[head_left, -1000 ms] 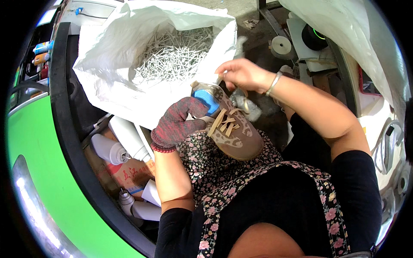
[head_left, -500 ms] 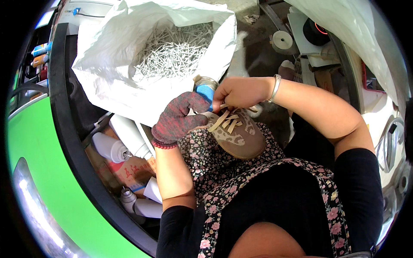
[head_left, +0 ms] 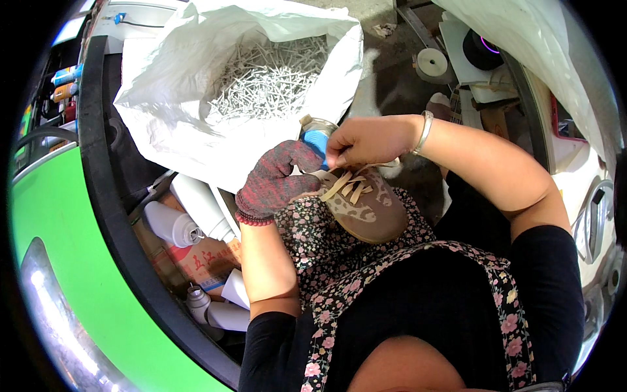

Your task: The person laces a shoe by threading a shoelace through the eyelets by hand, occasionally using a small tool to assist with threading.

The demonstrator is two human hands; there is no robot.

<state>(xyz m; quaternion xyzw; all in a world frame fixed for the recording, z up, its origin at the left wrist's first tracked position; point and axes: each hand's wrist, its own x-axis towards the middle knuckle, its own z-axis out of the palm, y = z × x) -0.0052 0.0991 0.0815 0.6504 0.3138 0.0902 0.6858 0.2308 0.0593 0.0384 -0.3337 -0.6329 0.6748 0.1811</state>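
A brown shoe (head_left: 382,219) with pale spotted patches lies on my lap, its toe toward me. Bright blue (head_left: 315,141) shows near its far end, partly behind my fingers. My left hand (head_left: 279,179), in a dark red-and-grey knit glove, is closed on the shoe's left side. Bare and wearing a silver bangle, my right hand (head_left: 372,138) is above the lacing, thumb and fingers pinched together on a beige shoelace (head_left: 339,187). Other lace strands cross the top of the shoe loosely. The fingertips partly hide the pinched lace.
A white sack (head_left: 163,111) holding many thin whitish pieces (head_left: 268,81) stands ahead. White bottles (head_left: 171,223) and a printed carton (head_left: 202,264) lie to the left, beside a green panel (head_left: 85,274) with a black edge. At the far right are a white roll (head_left: 432,62) and a dark round device (head_left: 480,49).
My right hand has shifted slightly, its fingers still pinched at the lacing. The shoe and my left hand stay nearly in place; the whole view has moved a little.
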